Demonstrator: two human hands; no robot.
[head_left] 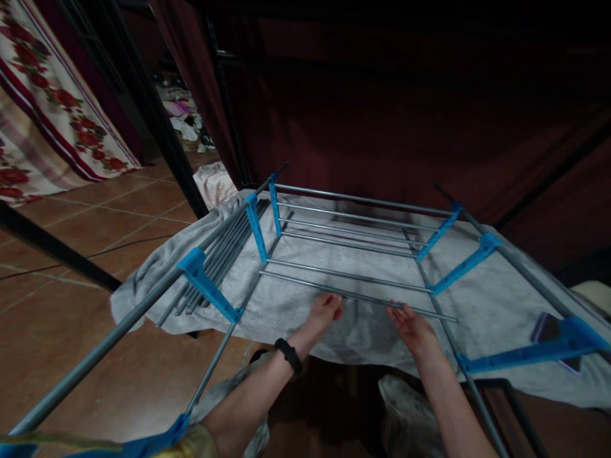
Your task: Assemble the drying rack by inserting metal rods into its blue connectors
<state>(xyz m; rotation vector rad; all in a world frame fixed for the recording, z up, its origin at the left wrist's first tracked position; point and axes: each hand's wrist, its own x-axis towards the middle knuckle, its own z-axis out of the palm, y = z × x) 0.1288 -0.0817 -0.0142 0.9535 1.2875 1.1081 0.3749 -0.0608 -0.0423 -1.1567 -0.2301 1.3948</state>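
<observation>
A thin grey metal rod [360, 297] lies crosswise over the two long side tubes of a rack frame, in front of the other crossbars. Curled fingers of my left hand [326, 309] grip it near its middle. Farther right, my right hand [411, 326] pinches the same rod between thumb and fingertips. Blue plastic brackets [210, 287] join the thick outer tubes [128, 327] to the thinner inner ones. Several crossbars [348, 275] span the far half of the frame. The rod's right end sticks out past the right inner tube [443, 321].
Several loose grey rods [224, 267] lie in a bundle on the grey blanket [305, 289] at left. A phone [547, 329] rests on the blanket near a right bracket. Dark metal posts [157, 121] and a maroon curtain [363, 152] stand around the frame.
</observation>
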